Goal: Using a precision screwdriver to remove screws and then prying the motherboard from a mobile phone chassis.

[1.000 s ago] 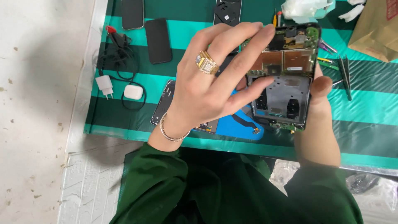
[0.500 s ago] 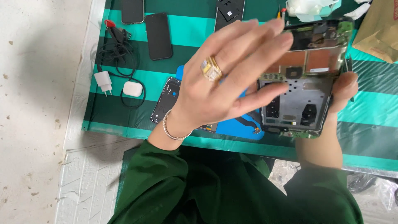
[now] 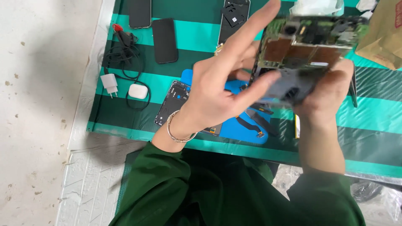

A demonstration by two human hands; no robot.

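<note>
While right hand (image 3: 331, 94) grips opened phone (image 3: 307, 52) raised above blue mat (image 3: 245, 125), keep it level; left hand (image 3: 217, 94), fingers spread, touching near edge: pry gently, avoid ribbon cables.

Bright, even daylight; hands motion-blurred, soft shadows on floor.

Phone-repair workshop: dark handsets (image 3: 164, 40) lying on a green striped mat (image 3: 368, 138) covering the worktop; an opened phone frame (image 3: 172, 102), a blue repair pad (image 3: 247, 127), a white charger (image 3: 109, 84) and black cables (image 3: 125, 56) sitting alongside.
</note>
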